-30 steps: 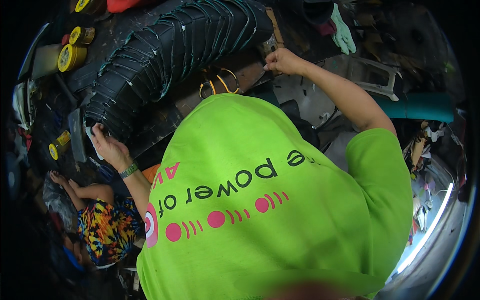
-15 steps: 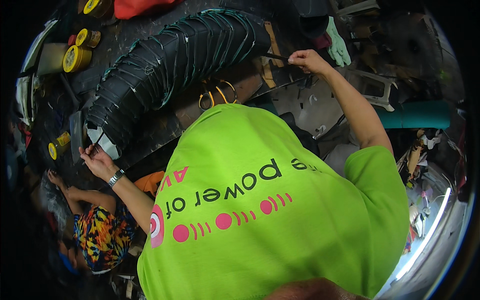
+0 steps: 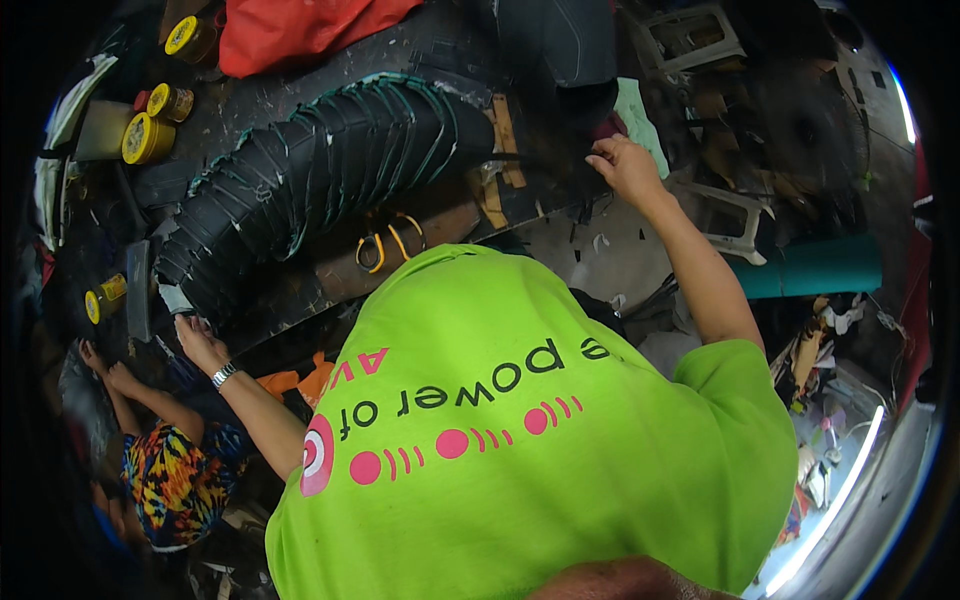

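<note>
A long, curved black padded piece (image 3: 300,170), bound round with many black and green cords, lies on the dark workbench. My left hand (image 3: 203,345), with a metal watch on its wrist, is at the piece's near left end beside a small pale patch (image 3: 175,298). Its fingers are bent together there, and what they hold is hidden. Off the far right end of the piece, my right hand (image 3: 630,168) is raised with thumb and fingers pinched. A dark strip (image 3: 515,157) runs from that end toward it, but its tip fades into the dark background.
Orange-handled scissors (image 3: 388,243) lie at the bench's near edge. Yellow-lidded tubs (image 3: 147,138) stand at the left, a red bag (image 3: 300,35) at the back. Pale green gloves (image 3: 642,125) are behind my right hand. Another person in patterned clothing (image 3: 185,480) is at lower left.
My right hand has moved away from the padded piece, and the strip in its fingers no longer shows clearly. My left fingers have closed in at the near end. The whole view has shifted slightly.
</note>
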Demonstrator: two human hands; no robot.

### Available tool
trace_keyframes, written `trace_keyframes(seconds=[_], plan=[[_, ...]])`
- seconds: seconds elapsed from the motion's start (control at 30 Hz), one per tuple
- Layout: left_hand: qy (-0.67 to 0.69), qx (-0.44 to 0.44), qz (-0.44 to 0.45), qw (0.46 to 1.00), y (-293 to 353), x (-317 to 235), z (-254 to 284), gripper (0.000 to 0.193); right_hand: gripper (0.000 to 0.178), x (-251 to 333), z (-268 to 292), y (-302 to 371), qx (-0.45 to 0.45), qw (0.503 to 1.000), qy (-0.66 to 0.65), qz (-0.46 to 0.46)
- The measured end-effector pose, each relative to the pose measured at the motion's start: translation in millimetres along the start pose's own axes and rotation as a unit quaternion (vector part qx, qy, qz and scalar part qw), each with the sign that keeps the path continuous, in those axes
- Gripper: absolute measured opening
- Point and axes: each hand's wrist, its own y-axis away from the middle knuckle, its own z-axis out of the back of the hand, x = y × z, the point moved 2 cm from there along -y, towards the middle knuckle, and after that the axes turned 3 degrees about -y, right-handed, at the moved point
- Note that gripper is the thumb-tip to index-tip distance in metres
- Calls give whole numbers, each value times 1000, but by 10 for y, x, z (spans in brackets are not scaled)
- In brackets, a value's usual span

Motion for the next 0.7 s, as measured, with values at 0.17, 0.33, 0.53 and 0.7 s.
trace_keyframes(seconds=[0.17,0.33,0.53,0.7], plan=[[-49,-211,-131,968,1024,-468,-321,61,44,472,255,-248,-97,965,47,238],[175,223,-282,917,2499,-1060,-1735,33,64,506,107,-553,-30,966,140,215],[-10,480,-118,869,4056,-881,-3267,38,66,400,213,-734,-57,959,119,250],[159,513,-87,839,4461,-864,-3584,48,66,227,482,-832,-73,965,87,235]])
